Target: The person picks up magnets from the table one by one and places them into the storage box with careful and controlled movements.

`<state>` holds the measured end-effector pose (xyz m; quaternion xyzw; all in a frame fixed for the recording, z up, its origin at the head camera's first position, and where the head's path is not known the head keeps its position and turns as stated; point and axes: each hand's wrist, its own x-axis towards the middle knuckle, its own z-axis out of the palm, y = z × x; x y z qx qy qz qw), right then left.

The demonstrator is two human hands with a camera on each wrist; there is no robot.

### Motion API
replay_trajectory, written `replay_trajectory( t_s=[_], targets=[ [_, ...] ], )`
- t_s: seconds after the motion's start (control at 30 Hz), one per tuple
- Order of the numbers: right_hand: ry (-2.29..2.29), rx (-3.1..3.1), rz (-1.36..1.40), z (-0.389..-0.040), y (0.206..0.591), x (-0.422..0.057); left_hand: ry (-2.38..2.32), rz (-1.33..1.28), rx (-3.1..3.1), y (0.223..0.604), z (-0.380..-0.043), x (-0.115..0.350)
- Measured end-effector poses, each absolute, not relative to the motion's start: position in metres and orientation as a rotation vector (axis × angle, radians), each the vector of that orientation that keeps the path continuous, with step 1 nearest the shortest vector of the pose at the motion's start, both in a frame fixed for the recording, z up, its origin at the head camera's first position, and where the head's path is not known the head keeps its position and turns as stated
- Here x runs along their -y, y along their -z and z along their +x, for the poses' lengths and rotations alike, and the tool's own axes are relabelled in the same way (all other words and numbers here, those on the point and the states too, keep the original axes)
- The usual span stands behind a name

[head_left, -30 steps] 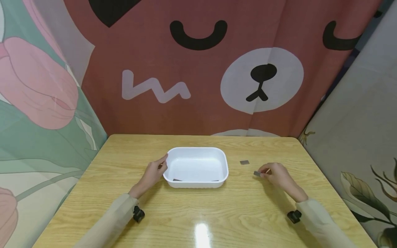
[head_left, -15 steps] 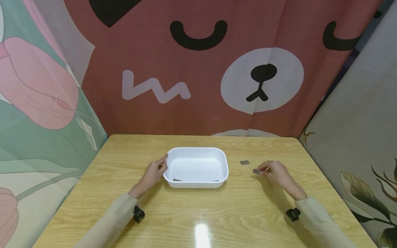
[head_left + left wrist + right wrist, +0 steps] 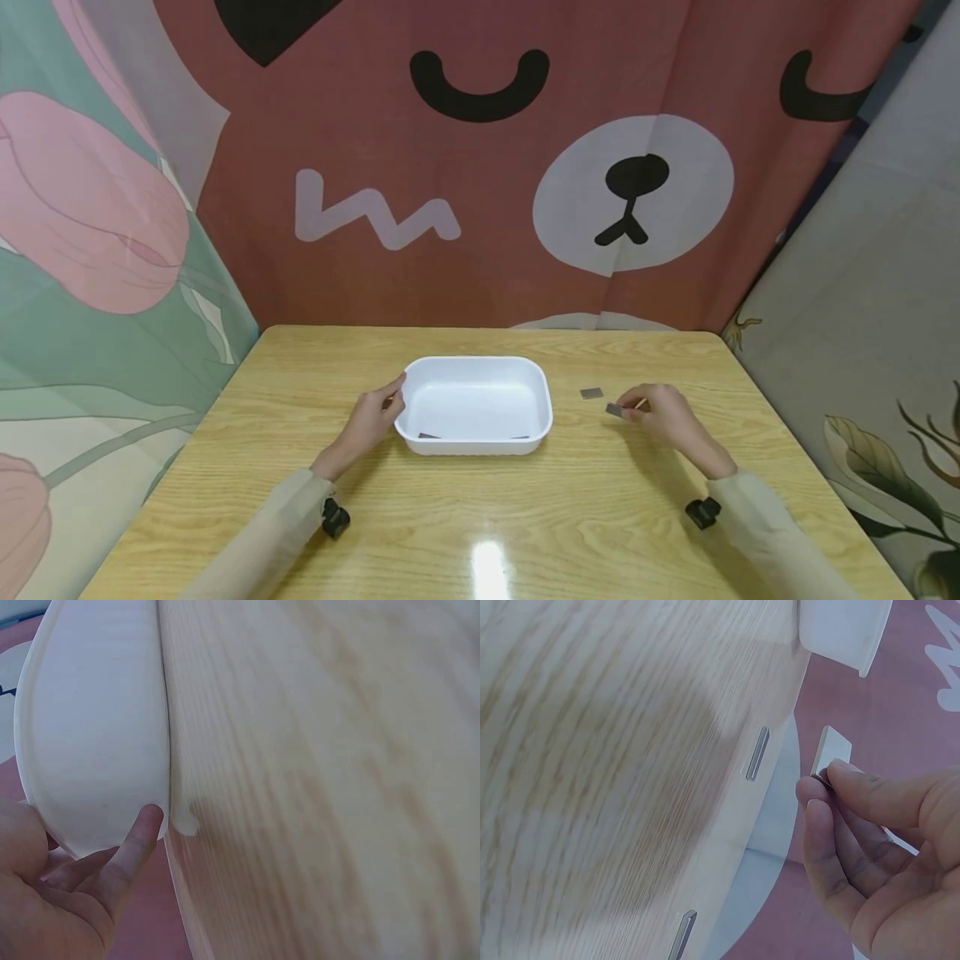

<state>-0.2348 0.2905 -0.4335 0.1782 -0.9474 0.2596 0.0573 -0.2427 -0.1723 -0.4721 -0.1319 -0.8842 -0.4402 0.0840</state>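
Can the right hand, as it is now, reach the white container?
Probably yes: the right hand is near the white container, whose top is open, and the flat grey piece on the table looks too low to block it.

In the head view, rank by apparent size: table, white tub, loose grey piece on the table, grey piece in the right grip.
1. Table
2. White tub
3. Loose piece and held piece, unranked: they look alike, and the right grip covers part of the held one.

Room was left in front of the white tray (image 3: 472, 447), while its left end was blocked by the left hand (image 3: 371, 417).
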Motion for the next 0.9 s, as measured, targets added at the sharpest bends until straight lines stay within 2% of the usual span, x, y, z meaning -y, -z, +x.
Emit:
replay_trajectory(
  t_s=[0.9],
  targets=[
    [-0.844, 2.855, 0.592, -0.24, 0.43, -0.278, 1.324, -0.394, 2.638, 0.472, -0.242, 0.172]
  ],
)
